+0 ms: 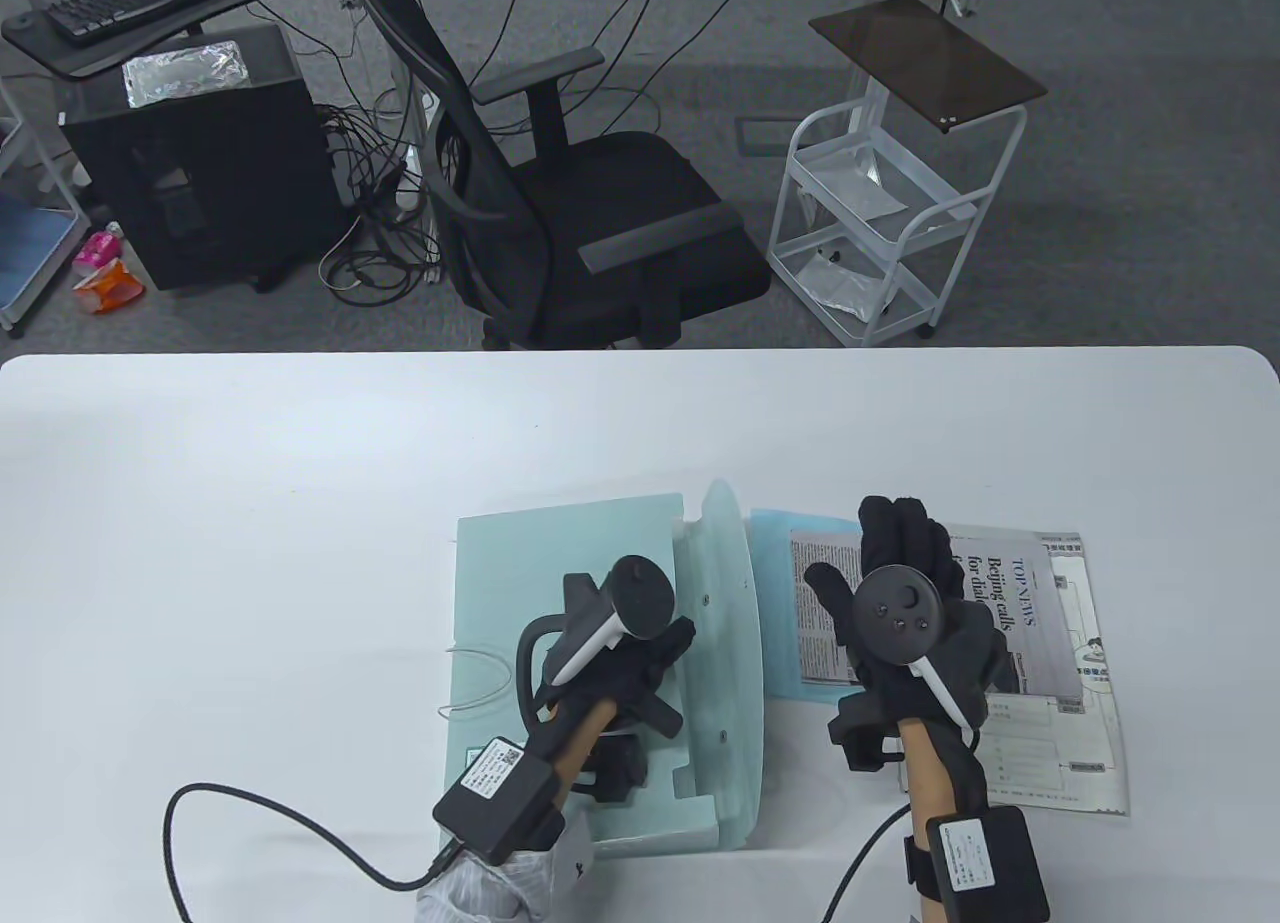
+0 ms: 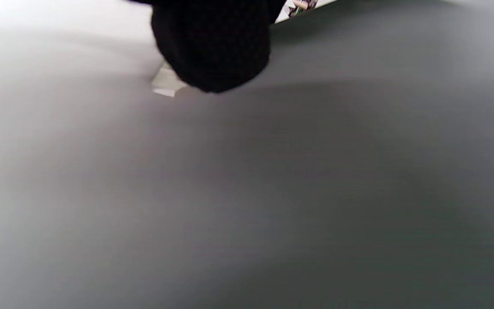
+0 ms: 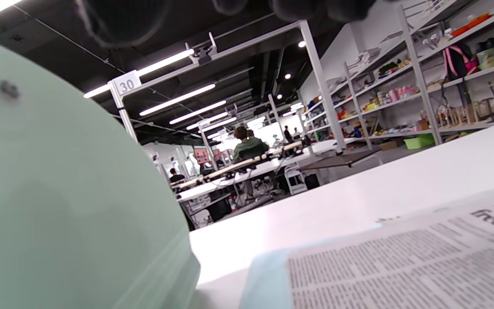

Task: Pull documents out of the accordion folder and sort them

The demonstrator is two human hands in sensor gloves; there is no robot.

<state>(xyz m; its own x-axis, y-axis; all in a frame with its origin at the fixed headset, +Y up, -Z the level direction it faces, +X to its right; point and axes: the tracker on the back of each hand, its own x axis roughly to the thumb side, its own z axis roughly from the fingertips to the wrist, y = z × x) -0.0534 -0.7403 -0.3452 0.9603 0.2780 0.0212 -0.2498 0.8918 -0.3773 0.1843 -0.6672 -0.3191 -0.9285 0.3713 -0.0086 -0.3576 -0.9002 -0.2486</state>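
Three sheets at least lie out on the desk (image 1: 300, 483): a newspaper (image 1: 1010, 603), a form (image 1: 1060, 753) and a blue sheet (image 1: 775, 538). Right hand (image 1: 915, 613) rests flat on them, fingers spread. Left hand (image 1: 620, 653) lies on the open folder (image 1: 560, 553), grip unclear; whether more papers remain inside is hidden.

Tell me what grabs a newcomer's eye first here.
The two black-gloved hands stand out: the left hand rests on the pale green accordion folder at the table's near middle. Just right of it, the right hand lies flat on a newspaper page topping a small stack of papers.
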